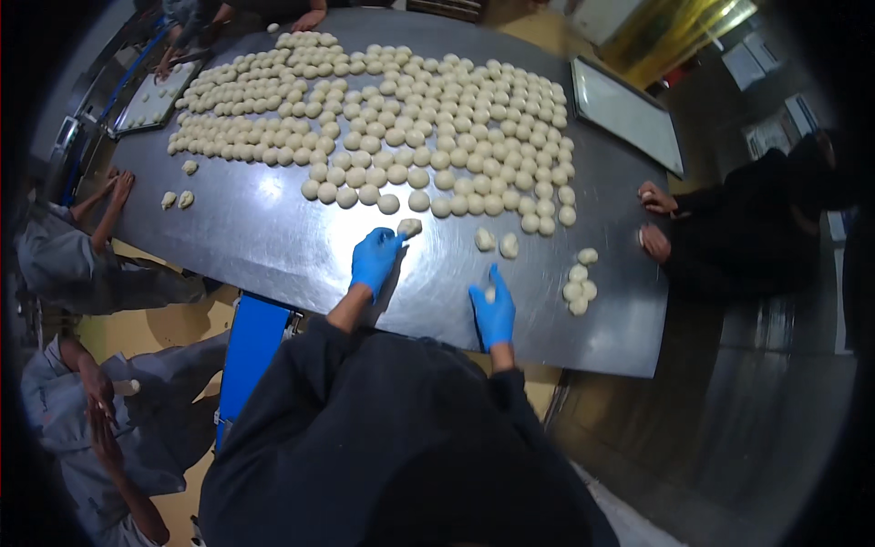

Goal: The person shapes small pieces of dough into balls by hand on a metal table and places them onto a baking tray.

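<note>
My left hand (373, 263), in a blue glove, has its fingertips at a rough, lumpy dough piece (409, 227) just in front of the rows of balls. My right hand (495, 317), gloved in blue too, is low over the table with a small dough ball (490, 294) partly showing between thumb and fingers. Ahead of it lie two uneven dough lumps, one (485, 240) beside the other (509, 245). Many smooth, round dough balls (387, 204) stand in close rows across the far part of the steel table (273, 219).
Several dough pieces (578, 290) cluster at right. A white tray (624, 114) lies far right, and a tray with dough pieces (150, 98) far left. A co-worker's hands (654, 239) hold dough at the right edge. Other people stand left and at the far side; a blue panel (255, 342) is below left.
</note>
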Motion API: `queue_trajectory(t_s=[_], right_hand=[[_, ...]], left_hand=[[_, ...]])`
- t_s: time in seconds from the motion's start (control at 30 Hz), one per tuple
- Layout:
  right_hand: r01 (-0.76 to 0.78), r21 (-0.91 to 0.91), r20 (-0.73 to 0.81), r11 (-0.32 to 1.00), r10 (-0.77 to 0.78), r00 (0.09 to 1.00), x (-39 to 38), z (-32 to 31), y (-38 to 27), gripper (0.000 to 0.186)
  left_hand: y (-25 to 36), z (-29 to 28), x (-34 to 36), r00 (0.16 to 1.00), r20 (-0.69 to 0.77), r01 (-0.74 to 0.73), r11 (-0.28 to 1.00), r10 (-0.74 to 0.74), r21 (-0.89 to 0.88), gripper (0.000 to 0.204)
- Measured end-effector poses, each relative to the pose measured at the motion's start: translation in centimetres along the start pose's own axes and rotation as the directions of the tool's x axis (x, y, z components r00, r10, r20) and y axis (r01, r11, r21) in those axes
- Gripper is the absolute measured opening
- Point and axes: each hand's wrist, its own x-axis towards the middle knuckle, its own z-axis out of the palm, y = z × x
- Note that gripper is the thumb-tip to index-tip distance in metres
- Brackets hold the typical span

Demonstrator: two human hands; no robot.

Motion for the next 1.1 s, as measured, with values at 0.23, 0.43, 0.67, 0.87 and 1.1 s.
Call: queue_trajectory(t_s=[0.23, 0.43, 0.67, 0.87, 1.1], right_hand=[[0.259, -0.46, -0.049, 0.849, -0.316, 0.948, -5.8, 1.8, 2.3, 0.029], [0.387, -0.455, -0.006, 0.802, -0.438, 0.899, 2.0, 2.1, -2.0, 0.024], [0.474, -0.201, -0.058, 0.857, -0.494, 0.868, -4.9, -1.8, 5.8, 0.027], [0.564, -0.398, 0.13, 0.724, -0.564, 0.815, 2.7, 2.7, -1.2, 0.024], [0.447, -0.349, 0.119, 0.824, -0.434, 0.893, 0.1, -3.8, 7.5, 0.018]], left_hand=[[-2.1, -3.7, -6.0, 0.666, 0.496, -0.726, 0.637, 0.557, 0.26, 0.017], [-0.6, -1.7, -1.0, 0.76, 0.377, -0.649, 0.645, 0.529, 0.404, 0.028], [-8.4, -3.6, -5.3, 0.662, 0.405, -0.711, 0.699, 0.631, 0.073, 0.013], [-0.8, 2.5, -3.1, 0.54, 0.43, -0.836, 0.52, 0.723, 0.176, 0.024], [-4.8, -1.9, -2.4, 0.746, 0.339, -0.66, 0.705, 0.573, 0.26, 0.02]])
